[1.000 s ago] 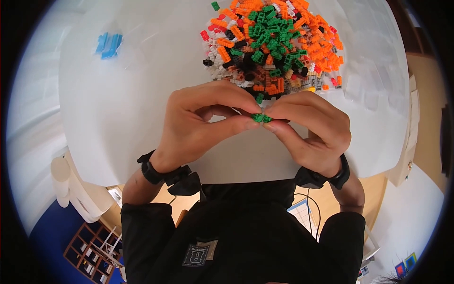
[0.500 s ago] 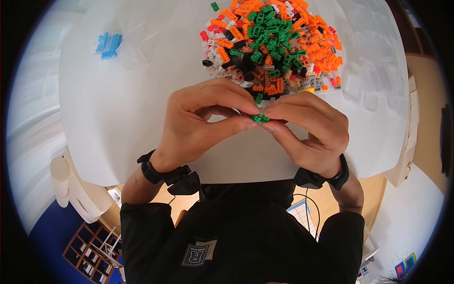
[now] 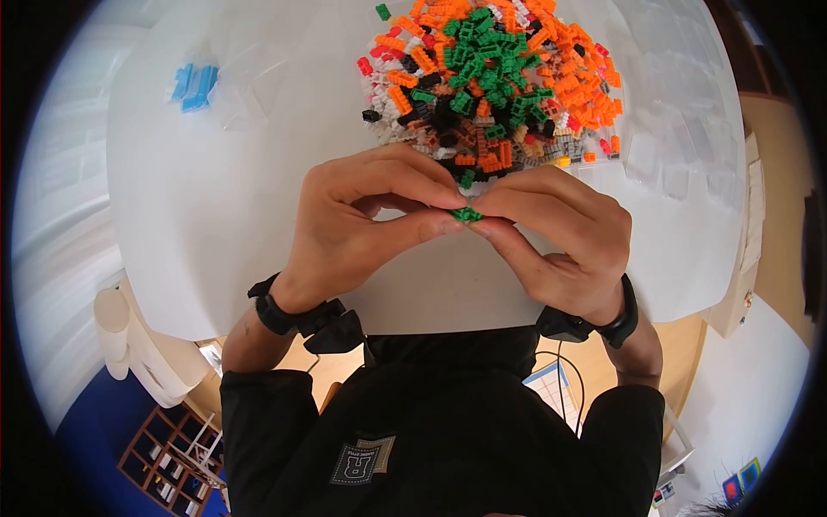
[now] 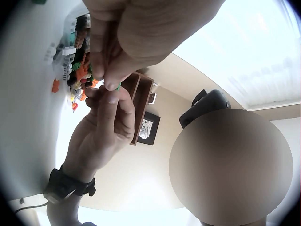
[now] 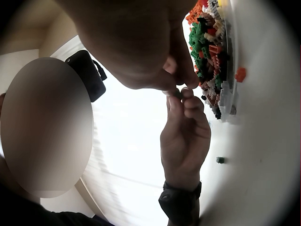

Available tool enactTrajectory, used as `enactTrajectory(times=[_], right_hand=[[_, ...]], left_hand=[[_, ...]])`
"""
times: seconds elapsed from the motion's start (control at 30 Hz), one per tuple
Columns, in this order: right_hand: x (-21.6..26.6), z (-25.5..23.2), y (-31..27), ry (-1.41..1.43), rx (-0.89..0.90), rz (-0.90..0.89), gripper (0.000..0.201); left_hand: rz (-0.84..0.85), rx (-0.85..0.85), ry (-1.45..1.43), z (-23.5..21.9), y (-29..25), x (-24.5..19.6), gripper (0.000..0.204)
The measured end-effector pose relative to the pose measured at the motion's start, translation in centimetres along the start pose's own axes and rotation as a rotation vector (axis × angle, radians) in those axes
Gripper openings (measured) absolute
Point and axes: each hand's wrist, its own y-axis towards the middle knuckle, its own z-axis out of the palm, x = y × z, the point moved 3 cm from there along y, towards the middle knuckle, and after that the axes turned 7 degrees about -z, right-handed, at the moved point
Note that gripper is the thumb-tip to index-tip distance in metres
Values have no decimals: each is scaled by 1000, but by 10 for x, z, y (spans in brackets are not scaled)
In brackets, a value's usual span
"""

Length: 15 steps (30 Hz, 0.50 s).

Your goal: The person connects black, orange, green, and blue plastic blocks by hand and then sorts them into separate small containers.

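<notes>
My left hand (image 3: 338, 228) and my right hand (image 3: 573, 228) are pinching a small green piece (image 3: 467, 214) between nearly closed thumbs and fingertips, holding it on my side of the mixed brick pile (image 3: 586, 82). Uneven fingertip pressure is probably risking a slip, perhaps losing it among similar green bricks (image 3: 491, 65).

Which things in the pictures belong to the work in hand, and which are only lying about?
In the work:
- green toy-brick piece, pinched by left hand and right hand
- mixed toy-brick pile, probably the supply

Apparently lying about:
- blue pieces, far left
- clear plastic items, right
</notes>
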Motion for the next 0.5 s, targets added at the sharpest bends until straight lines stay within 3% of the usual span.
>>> enactTrajectory(times=[0.5], right_hand=[[-1, 0, -1, -9, -5, -3, 19]], left_hand=[[-33, -17, -20, 0, 0, 0, 20]])
